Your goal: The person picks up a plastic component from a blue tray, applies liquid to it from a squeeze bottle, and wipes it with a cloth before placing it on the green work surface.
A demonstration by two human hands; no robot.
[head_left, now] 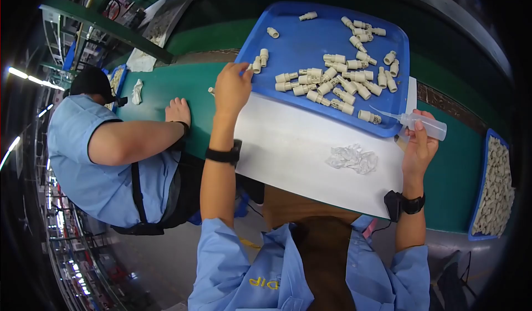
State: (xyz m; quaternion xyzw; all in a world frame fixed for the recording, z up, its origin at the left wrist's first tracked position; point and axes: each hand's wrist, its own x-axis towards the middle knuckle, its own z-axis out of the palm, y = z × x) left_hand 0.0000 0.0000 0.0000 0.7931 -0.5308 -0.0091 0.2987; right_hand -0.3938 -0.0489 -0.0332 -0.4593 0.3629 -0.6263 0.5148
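Blue sleeves (pixel 219 250) lead to right hand (pixel 419 146) clasping squeeze bottle (pixel 433 127) and left hand (pixel 233 87) by pale fittings (pixel 257 65), grip unclear.

Lt. blue short-slv. shirt (pixel 291 275) w/ yellow lettering (pixel 264 283), blk. wristbands (pixel 223 154)

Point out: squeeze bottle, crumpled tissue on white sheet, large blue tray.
Squeeze bottle (pixel 433 128), head view, translucent body.
Crumpled tissue (pixel 353 159), head view, middle of the wad.
Large blue tray (pixel 310 40), head view, bare part of its floor.

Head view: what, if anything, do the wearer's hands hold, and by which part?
Right hand: the translucent bottle, by its body near the nozzle end. Left hand: close to a cream fitting; a grip cannot be told.
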